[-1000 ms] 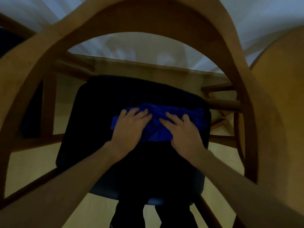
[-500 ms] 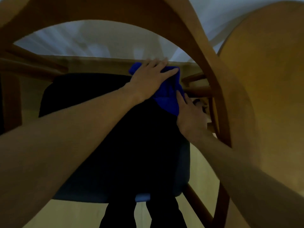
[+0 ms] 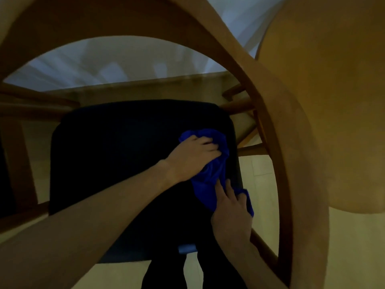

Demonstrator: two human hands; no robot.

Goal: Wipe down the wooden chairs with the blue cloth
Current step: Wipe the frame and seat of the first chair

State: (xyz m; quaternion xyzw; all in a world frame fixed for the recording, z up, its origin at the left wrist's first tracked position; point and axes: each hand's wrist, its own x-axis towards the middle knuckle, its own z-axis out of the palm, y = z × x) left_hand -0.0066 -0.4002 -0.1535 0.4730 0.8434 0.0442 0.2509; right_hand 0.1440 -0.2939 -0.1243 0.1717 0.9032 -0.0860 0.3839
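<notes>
A blue cloth (image 3: pixel 210 176) lies bunched along the right edge of a chair's dark padded seat (image 3: pixel 125 163), worked by both of a person's hands. The left hand (image 3: pixel 193 157), arm reaching in across the seat, has its fingers curled into the upper folds and grips them; just below that grip, the right hand (image 3: pixel 231 213) presses nearly straight fingers flat on the cloth's lower end. Half a second ago the cloth was up at the seat's far right corner under the left palm; a second ago it lay mid-seat under both hands. It has now been drawn back along the right side, which suggests the seat pass is well along and the wood comes next. Around the grip arches the chair's curved wooden back rail (image 3: pixel 260 97); to its right stands a second wooden chair (image 3: pixel 333 101).
</notes>
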